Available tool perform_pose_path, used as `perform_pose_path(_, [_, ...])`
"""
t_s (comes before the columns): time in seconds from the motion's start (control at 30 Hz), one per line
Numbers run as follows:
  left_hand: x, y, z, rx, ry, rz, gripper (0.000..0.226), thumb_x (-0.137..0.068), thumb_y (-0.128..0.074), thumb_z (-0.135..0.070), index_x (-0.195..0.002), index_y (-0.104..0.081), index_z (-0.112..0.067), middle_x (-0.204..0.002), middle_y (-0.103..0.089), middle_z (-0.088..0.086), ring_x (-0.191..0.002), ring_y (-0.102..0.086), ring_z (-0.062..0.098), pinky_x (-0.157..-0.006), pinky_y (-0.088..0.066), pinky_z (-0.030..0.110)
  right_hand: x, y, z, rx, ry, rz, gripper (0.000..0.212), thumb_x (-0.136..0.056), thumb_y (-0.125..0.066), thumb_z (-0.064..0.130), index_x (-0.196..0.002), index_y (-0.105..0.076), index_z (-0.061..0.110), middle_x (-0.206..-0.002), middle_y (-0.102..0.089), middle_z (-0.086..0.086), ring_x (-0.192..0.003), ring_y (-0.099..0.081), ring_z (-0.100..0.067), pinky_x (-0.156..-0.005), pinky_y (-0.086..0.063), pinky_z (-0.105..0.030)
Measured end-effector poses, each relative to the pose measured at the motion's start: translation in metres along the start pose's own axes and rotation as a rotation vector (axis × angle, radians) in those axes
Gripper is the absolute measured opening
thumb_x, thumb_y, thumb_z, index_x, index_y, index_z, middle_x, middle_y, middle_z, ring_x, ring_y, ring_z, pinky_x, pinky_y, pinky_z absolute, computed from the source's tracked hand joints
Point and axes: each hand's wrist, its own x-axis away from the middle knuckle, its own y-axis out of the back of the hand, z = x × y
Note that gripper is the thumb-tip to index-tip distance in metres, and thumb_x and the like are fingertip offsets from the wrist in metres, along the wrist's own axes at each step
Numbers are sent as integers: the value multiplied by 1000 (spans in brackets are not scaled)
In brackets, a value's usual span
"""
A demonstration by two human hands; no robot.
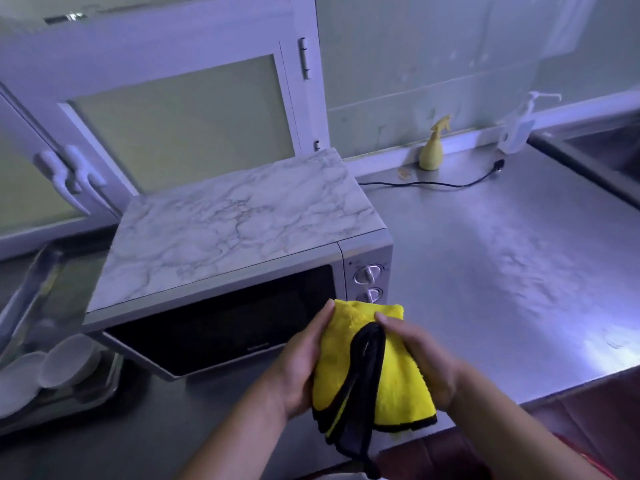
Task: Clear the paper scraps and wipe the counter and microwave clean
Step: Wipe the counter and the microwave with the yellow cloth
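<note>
Across the right, one brushed steel tabletop runs back to the wall. At its left stands one microwave, marble-patterned on top, with two dials. Its door mark is too blurred to read. Near its front, the left hand and right hand both grip one folded yellow cloth. Far back stands one yellow spray bottle.

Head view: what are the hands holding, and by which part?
A folded yellow cloth, held by both hands: the left hand grips its left edge, the right hand its right edge.
</note>
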Motion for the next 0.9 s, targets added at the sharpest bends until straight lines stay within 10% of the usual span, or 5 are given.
perform_pose_path(0.3, [20, 60, -27, -451, -319, -299, 18, -97, -58, -32, -109, -69, -22, -111, -72, 6, -104, -68, 18, -96, -52, 34, -18, -34, -24, 94, 139, -520, 33, -96, -57, 23, -121, -66, 4, -109, -74, -18, -98, -73, -34, -73, -60, -40])
perform_pose_path(0.47, [39, 95, -59, -670, -330, -56, 13, -89, -69, -31, -100, -74, -31, -98, -75, -3, -97, -69, 12, -88, -54, 23, -13, -57, -39, 89, 284, -796, 31, -95, -45, -9, -118, -63, 1, -107, -72, -23, -93, -70, -38, -80, -56, -43])
perform_pose_path(0.63, [37, 111, -44, -899, -327, 152, 28, -87, -73, -14, -110, -68, -27, -110, -68, -4, -105, -64, 8, -94, -51, 21, -3, -81, -62, -16, 304, -894, 27, -94, -45, -11, -104, -63, 6, -80, -76, -16, -65, -74, -31, -49, -58, -37])
perform_pose_path(0.9, [38, 130, -21, -931, -323, 279, 27, -77, -66, -39, -103, -65, -46, -108, -68, -15, -103, -62, -4, -83, -47, 9, -2, -103, -110, -175, 457, -1087, 40, -89, -39, -17, -112, -62, 7, -88, -74, -19, -73, -74, -33, -55, -58, -38])
